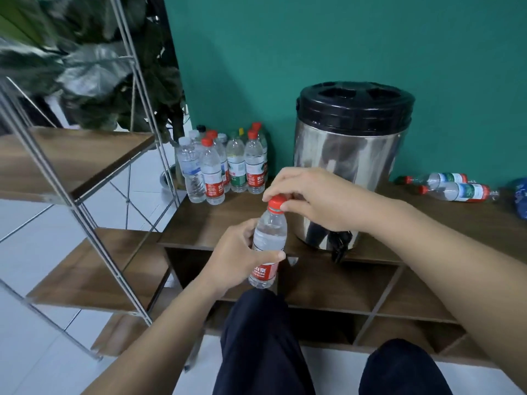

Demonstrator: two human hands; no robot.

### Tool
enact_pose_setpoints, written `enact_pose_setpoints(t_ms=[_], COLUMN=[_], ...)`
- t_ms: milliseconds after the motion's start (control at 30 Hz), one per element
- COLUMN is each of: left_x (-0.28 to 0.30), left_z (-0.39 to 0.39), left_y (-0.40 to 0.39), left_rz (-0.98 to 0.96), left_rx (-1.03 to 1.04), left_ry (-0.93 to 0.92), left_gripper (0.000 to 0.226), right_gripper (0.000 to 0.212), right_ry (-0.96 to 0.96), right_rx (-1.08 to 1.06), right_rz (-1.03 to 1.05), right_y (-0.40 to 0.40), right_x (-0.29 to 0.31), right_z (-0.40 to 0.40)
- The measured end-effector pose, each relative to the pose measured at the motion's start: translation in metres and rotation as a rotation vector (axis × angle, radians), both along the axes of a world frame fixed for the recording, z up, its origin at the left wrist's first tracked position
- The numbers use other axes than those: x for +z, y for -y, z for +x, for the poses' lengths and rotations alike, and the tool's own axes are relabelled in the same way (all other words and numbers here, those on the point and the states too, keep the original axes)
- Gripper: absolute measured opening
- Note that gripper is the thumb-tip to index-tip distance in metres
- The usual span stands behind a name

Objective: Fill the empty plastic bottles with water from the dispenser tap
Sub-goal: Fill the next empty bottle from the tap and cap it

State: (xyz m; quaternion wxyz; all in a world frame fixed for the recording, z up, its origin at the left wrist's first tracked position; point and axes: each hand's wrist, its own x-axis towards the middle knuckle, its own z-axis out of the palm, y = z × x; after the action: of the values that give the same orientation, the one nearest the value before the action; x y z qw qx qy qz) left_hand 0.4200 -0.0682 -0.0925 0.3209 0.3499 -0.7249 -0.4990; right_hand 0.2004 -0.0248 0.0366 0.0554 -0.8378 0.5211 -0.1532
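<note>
The left hand [242, 252] wraps its fingers and thumb round the middle of a clear plastic bottle with a red label [268, 246], holding it upright in front of the bench edge, above the person's dark-trousered knee [256, 337]. The right hand [310, 198] pinches the bottle's red screw cap [276, 202] between thumb and curled fingers. Just behind the hands stands a round stainless-steel water dispenser with a black lid [353, 155] on the dark wooden bench [205, 220], its black tap [339, 246] hanging over the front edge. A cluster of capped upright bottles [222, 163] stands at the bench's left end by the teal wall [313, 38]. Two capped bottles lying on their sides [453, 186] rest to the dispenser's right. A metal-framed wooden shelf [74, 161] stands at left.
</note>
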Motion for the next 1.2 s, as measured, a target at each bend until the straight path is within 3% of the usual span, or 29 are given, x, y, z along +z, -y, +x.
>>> enact_pose_setpoints(t_ms=[200, 433, 667, 967, 1200], left_x=[0.004, -0.006, -0.023, -0.032, -0.031], left_z=[0.021, 0.012, -0.002, -0.007, 0.005], left_y=[0.041, 0.073, 0.1, 0.125, 0.151], left_rz=[-0.02, -0.086, -0.13, -0.091, -0.035], left_rx=[0.027, 0.196, 0.361, 0.437, 0.348], left_ry=[0.003, -0.088, -0.058, -0.108, -0.089], left_gripper=[0.05, 0.06, 0.061, 0.058, 0.066], right_gripper=[0.031, 0.035, 0.021, 0.048, 0.03], right_ry=[-0.154, -0.12, -0.068, -0.064, -0.05], right_rx=[0.103, 0.021, -0.078, -0.238, -0.014], right_rz=[-0.022, 0.021, 0.027, -0.154, -0.018], right_y=[0.051, 0.101, 0.139, 0.176, 0.185], right_x=[0.019, 0.021, -0.005, -0.027, -0.016], right_z=[0.021, 0.031, 0.039, 0.063, 0.047])
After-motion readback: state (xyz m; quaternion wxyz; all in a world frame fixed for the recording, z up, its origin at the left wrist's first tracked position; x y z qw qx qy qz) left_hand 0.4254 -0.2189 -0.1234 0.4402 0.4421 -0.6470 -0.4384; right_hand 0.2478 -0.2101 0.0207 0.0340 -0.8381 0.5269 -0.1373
